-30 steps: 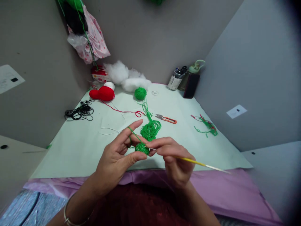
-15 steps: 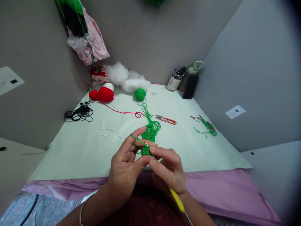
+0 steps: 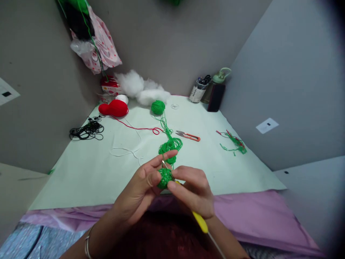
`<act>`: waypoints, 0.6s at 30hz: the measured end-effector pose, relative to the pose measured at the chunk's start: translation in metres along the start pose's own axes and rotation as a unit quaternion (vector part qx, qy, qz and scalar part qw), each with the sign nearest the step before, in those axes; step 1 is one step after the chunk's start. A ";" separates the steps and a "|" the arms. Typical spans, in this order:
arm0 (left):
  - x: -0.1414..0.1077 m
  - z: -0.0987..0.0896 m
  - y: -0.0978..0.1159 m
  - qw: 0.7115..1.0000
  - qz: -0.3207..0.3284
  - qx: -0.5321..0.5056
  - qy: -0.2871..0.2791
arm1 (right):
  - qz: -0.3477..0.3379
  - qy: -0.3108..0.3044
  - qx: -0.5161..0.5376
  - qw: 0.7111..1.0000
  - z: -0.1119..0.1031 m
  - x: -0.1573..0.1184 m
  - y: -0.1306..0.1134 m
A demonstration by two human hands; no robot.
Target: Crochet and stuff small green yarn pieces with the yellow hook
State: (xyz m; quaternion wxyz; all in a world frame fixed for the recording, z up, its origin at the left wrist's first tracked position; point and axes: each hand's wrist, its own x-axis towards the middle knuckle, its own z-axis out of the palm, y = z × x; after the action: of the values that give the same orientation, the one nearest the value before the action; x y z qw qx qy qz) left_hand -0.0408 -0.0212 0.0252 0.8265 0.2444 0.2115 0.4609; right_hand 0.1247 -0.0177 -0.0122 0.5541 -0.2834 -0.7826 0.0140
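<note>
A small round green crochet piece (image 3: 164,178) is pinched between the thumb and fingers of my left hand (image 3: 142,185). Green yarn runs over that hand's raised index finger. My right hand (image 3: 194,189) grips a crochet hook (image 3: 199,221) with a yellow handle, and its fingertips touch the right side of the piece. The hook's metal tip shows above the piece, close to the left index finger. Just beyond my hands lies a loose heap of green yarn (image 3: 176,144), from which strands lead back to a green yarn ball (image 3: 157,107).
Orange thread snips (image 3: 188,136) lie right of the heap. Red yarn (image 3: 114,108), white stuffing (image 3: 151,96) and tangled black cord (image 3: 87,130) are on the left and at the back. Yarn scraps (image 3: 237,143) lie right. A pen cup (image 3: 197,92), bottle (image 3: 221,76) and phone (image 3: 216,98) stand back right.
The green piece has turned so more of its stitched face shows. My left index finger has swung to the right, and the left thumb now lies on the piece's left side.
</note>
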 end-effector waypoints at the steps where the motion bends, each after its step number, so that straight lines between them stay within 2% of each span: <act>1: 0.000 -0.002 0.002 1.000 -0.002 0.002 -0.003 | -0.001 0.012 0.021 1.000 0.001 0.001 0.001; 3: -0.001 -0.005 0.006 1.000 0.009 0.028 0.005 | -0.023 0.052 0.069 0.996 0.002 0.002 0.001; 6: -0.002 -0.009 0.011 0.996 0.033 0.080 0.023 | 0.008 0.061 0.136 0.989 0.002 0.002 0.000; 11: -0.005 -0.019 0.014 0.986 0.052 0.157 0.009 | 0.090 0.017 0.211 0.973 -0.014 0.008 -0.009; 18: -0.007 -0.037 0.023 0.964 0.048 0.260 -0.023 | 0.215 -0.024 0.306 0.927 -0.027 0.013 -0.012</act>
State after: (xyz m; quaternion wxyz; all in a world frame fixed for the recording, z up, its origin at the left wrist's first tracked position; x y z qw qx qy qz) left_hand -0.0809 -0.0091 0.0110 0.7157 0.4717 0.2931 0.4235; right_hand 0.1405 -0.0300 0.0135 0.5786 -0.2606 -0.6739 0.3784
